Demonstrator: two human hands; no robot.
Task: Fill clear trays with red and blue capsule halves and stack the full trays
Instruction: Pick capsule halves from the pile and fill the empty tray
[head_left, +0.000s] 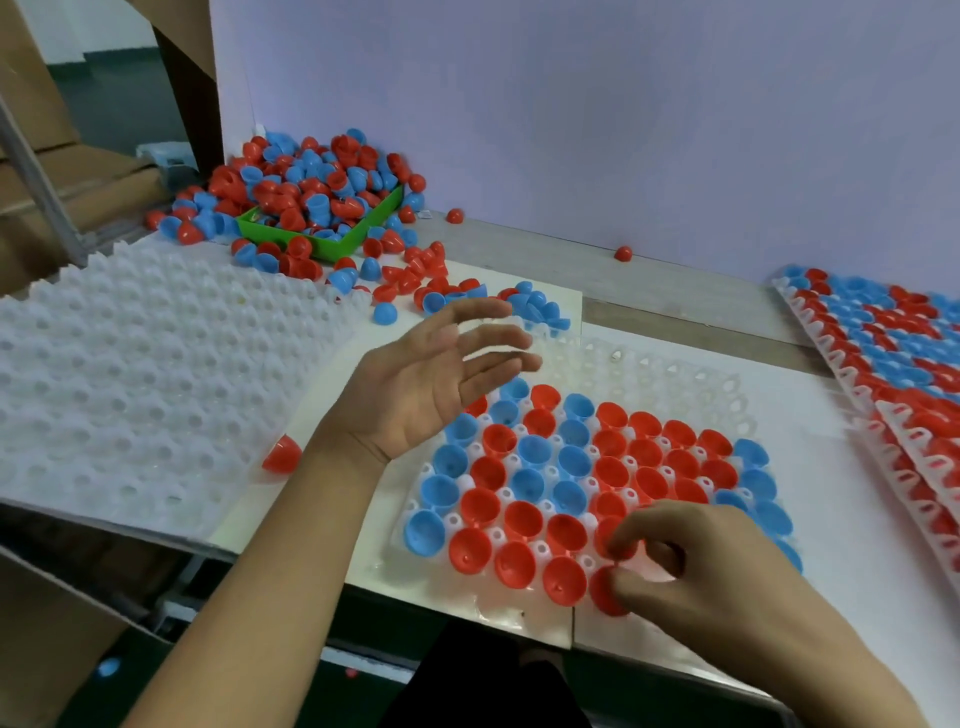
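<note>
Head view: a red half (605, 592) is pinched by the right hand (691, 561) at the tray (675, 384) near edge — left hand (415, 384) splayed, empty. Pressed crooked, neighbours could be popped out.

Your right hand (696, 561) pinches a red capsule half (605, 592) at the near edge of the half-filled clear tray (675, 374); your left hand (431, 379) hovers above it, fingers (493, 338) spread.

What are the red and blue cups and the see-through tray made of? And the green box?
Red and blue capsule halves: probably hard plastic, smooth and slightly glossy, with highlights on their rims.
Clear tray: likely thin moulded plastic, translucent and shiny.
Green box: looks like plastic with a plain bright finish, but could be coated card.
</note>
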